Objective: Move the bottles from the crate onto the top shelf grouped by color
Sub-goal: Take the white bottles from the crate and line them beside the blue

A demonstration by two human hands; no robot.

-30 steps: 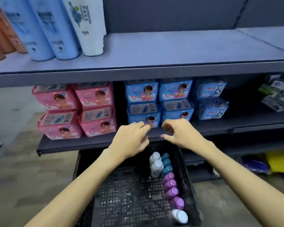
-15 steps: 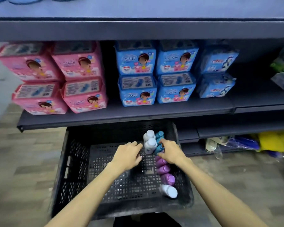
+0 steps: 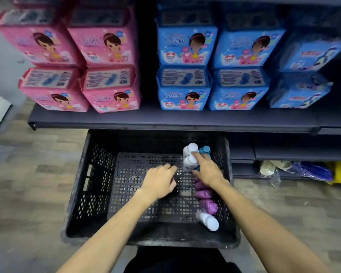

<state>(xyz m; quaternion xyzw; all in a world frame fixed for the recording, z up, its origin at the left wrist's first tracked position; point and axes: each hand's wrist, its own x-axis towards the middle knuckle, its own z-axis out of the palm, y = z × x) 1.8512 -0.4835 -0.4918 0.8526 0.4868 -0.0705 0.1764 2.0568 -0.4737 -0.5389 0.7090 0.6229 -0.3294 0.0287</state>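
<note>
A black plastic crate [image 3: 77, 194] sits on the floor below the shelves. Along its right side stand two white bottles [image 3: 189, 163], teal bottles [image 3: 204, 150] and several purple bottles [image 3: 205, 194]. One more white bottle [image 3: 209, 220] lies on its side at the near right corner. My right hand [image 3: 209, 171] lies over the teal bottles, thumb and fingers wrapped round one, index finger stretched toward the caps. My left hand [image 3: 159, 181] hovers over the crate floor just left of the white bottles, fingers loosely curled and holding nothing. The top shelf is out of view.
The middle shelf [image 3: 126, 119] juts out above the crate's far edge, carrying pink packs [image 3: 106, 48] on the left and blue packs [image 3: 185, 48] on the right. Lower shelves at right hold bags [image 3: 311, 170]. Wooden floor [image 3: 28, 184] surrounds the crate.
My view has dropped from the top shelf down to the crate. Both hands came down from shelf height into the crate, and the right hand has settled onto the teal bottles.
</note>
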